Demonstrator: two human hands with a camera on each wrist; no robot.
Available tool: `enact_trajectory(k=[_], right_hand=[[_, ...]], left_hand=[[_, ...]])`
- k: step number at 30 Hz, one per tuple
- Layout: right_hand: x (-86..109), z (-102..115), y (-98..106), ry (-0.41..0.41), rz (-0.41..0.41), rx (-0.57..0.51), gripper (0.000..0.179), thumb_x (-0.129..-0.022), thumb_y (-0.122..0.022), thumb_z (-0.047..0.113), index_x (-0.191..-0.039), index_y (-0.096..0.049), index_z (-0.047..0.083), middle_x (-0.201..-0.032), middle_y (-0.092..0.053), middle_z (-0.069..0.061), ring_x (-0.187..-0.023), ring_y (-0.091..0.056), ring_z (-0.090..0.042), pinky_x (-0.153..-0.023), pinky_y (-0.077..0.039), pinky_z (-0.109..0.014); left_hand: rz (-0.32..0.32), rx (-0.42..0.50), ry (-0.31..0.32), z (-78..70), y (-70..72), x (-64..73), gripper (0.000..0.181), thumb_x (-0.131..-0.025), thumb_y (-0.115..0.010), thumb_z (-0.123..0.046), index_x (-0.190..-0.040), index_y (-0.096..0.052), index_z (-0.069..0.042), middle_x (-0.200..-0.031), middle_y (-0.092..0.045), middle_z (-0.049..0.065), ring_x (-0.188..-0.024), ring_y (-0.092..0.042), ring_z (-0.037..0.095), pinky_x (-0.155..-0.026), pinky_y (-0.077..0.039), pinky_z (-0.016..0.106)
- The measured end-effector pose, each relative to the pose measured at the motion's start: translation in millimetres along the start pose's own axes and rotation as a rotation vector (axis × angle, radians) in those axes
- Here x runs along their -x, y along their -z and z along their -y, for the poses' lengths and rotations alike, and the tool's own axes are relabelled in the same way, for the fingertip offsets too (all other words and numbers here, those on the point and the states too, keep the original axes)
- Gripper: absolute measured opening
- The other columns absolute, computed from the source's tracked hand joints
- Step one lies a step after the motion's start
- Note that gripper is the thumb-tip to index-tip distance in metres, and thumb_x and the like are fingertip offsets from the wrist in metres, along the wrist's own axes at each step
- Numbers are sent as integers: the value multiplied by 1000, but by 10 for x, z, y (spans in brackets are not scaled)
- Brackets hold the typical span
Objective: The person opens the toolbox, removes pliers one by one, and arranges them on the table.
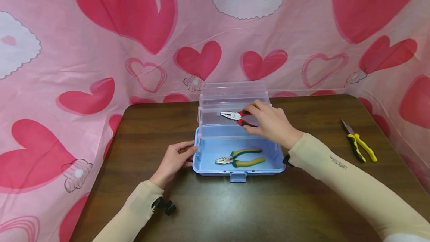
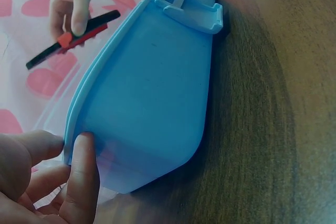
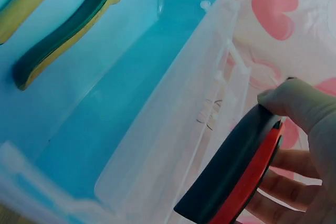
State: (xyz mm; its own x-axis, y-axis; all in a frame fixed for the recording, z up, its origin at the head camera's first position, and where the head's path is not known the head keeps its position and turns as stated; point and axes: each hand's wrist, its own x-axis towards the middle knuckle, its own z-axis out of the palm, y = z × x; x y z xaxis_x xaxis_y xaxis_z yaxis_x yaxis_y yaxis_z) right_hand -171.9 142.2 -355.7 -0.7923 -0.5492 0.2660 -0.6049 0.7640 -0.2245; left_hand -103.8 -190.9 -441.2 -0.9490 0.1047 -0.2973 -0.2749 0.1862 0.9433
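Observation:
My right hand (image 1: 273, 124) grips red-and-black pliers (image 1: 231, 115) by the handles, above the rear of an open light-blue toolbox (image 1: 215, 172). Their silver jaws point left. In the right wrist view the black-and-red handle (image 3: 231, 169) shows between thumb and fingers. At the toolbox's left end, my left hand (image 1: 173, 161) pinches the rim; the left wrist view shows its thumb and fingers (image 2: 84, 177) at the edge. Inside the toolbox lie green-and-yellow pliers (image 1: 248, 163), jaws to the left. The clear lid (image 1: 235, 96) stands raised at the back.
Long-nose pliers (image 1: 358, 146) with yellow-and-black handles lie at the right of the dark wooden table (image 1: 154, 130). A pink cloth (image 1: 292, 14) with hearts hangs behind the table. The toolbox's latch (image 1: 238, 177) sticks out at its front.

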Motion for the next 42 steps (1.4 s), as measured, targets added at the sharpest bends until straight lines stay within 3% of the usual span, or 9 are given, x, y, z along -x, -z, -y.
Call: enact_trajectory(k=[5,18,29,42], right_hand=[[152,-85,101,-57,-53,7,55,-86,-84,31,-131,-66,7,-118,-65,-9,-97,-65,-25,-56,-57,-41],[692,-473,280,-263,-128,38,50,-85,-84,30,-120,-66,0,-104,-63,-15,-74,-57,-26,-53,-53,-49],[1175,-929,223,-518,-34,1,57,-91,-75,38,-122,-61,-8,-105,-58,-24,-78,-55,-33,-59,-43,-49],[1616,-1378,115,-753,69,-12,66,-93,-68,50,-122,-57,-9,-112,-59,-32,-84,-60,-47,-62,-45,-60]], left_hand=[[-2,-1,-2,2,-6,-2,41,-100,-72,-15,-138,-66,-3,-120,-73,23,-82,-72,22,-72,-64,33],[3,14,3,4,-2,1,41,-100,-71,-15,-139,-66,-3,-118,-73,24,-82,-72,23,-72,-64,33],[4,19,4,18,-18,-2,40,-101,-70,-13,-139,-66,-2,-118,-73,24,-83,-73,22,-71,-64,33],[-6,11,-2,26,-18,-3,40,-101,-70,-13,-139,-66,-3,-119,-73,22,-84,-72,23,-71,-64,33]])
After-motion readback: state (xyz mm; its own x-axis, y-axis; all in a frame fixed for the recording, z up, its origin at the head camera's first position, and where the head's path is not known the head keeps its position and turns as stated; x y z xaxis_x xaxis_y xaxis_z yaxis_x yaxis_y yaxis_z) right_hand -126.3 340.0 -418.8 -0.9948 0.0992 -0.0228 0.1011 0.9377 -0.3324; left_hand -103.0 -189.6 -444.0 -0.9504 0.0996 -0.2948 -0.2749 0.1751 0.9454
